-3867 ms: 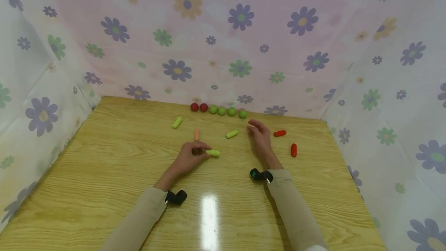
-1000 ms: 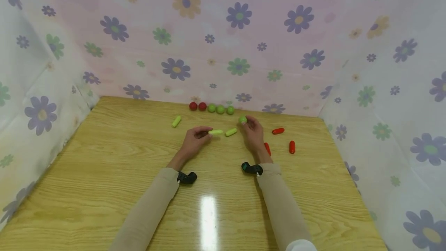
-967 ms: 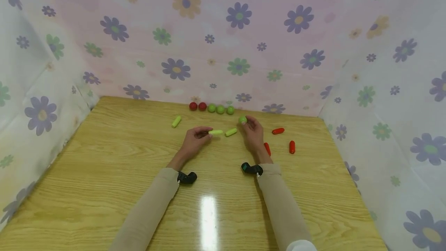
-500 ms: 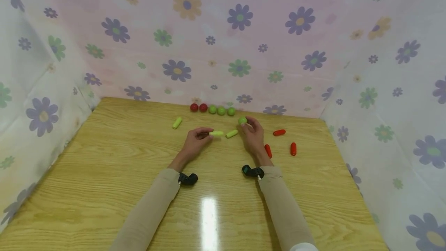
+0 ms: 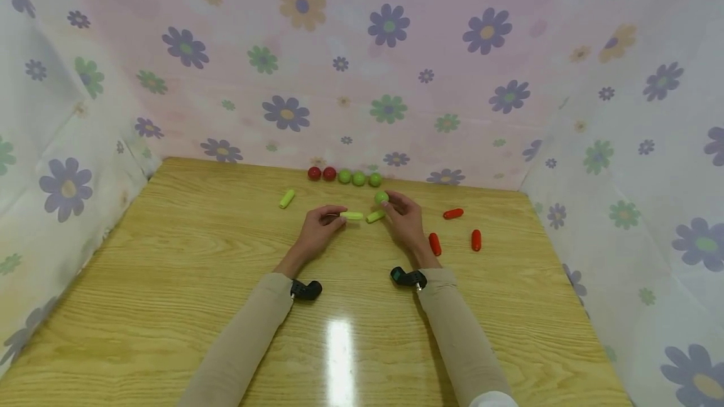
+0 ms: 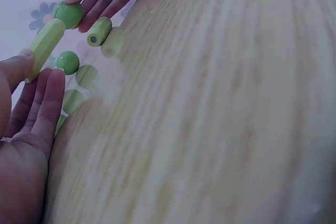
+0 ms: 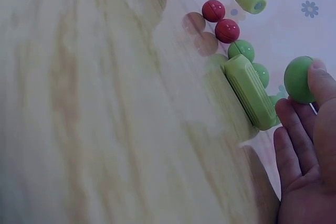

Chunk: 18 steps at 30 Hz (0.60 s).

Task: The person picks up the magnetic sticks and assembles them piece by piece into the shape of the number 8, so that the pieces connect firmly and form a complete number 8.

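Observation:
Between thumb and fingers my left hand [image 5: 318, 231] pinches a light green ridged toy rod [image 5: 353, 216], pointing right above the table. The rod's free end shows a small round grey-blue spot [image 7: 258, 6] in the right wrist view. My right hand [image 5: 406, 222] pinches a green toy ball [image 5: 381, 197] by thumb and fingertips, a short way right of and beyond the rod's tip. In the head view, ball and rod are apart; the left wrist view overlaps them. Another light green rod [image 5: 376, 216] lies on the table between the hands, partly behind the right fingers.
Along the back edge of the wooden table [image 5: 186, 256] sit two dark red balls [image 5: 322, 173] and three green balls [image 5: 359, 178]. One light green rod [image 5: 287, 198] lies at back left. Three red rods [image 5: 476, 240] lie right of the right hand. Floral cloth surrounds the table.
Since the oldest frame, my right hand has taken a green ball from the row's right end, recently moving it left toward the rod. My left hand moved forward with its rod. An orange rod disappeared from view.

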{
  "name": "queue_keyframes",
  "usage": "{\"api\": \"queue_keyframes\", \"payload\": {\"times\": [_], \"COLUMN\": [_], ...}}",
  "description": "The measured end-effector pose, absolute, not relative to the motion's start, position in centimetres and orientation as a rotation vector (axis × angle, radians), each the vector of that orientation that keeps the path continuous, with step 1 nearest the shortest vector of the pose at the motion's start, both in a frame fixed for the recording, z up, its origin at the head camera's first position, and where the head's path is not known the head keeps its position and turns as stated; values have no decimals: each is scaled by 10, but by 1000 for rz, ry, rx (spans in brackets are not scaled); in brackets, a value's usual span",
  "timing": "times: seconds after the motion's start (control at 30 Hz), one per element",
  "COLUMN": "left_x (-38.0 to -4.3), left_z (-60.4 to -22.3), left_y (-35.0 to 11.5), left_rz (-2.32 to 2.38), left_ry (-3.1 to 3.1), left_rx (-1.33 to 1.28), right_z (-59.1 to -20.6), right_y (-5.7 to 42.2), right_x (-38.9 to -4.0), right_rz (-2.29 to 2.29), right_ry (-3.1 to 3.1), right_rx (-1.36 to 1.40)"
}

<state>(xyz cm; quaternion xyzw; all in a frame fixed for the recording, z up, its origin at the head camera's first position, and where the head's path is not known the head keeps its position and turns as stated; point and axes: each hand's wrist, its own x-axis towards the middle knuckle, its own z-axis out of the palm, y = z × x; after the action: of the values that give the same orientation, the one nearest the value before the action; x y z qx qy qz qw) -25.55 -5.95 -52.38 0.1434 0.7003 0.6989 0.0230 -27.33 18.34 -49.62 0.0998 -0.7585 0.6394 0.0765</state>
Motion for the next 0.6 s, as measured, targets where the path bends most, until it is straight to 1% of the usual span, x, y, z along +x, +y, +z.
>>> {"api": "queue_keyframes", "payload": {"times": [0.23,0.6], "left_x": [-258,-265], "left_z": [-523,-524], "left_y": [-60,-57], "left_rz": [2209,2215], "left_ry": [2102,2116], "left_rx": [460,456], "right_z": [-497,-493], "right_y": [181,178], "right_x": [-273,-272], "right_rz": [1950,1990], "right_ry": [-2218,-2245], "right_rx": [353,327]}}
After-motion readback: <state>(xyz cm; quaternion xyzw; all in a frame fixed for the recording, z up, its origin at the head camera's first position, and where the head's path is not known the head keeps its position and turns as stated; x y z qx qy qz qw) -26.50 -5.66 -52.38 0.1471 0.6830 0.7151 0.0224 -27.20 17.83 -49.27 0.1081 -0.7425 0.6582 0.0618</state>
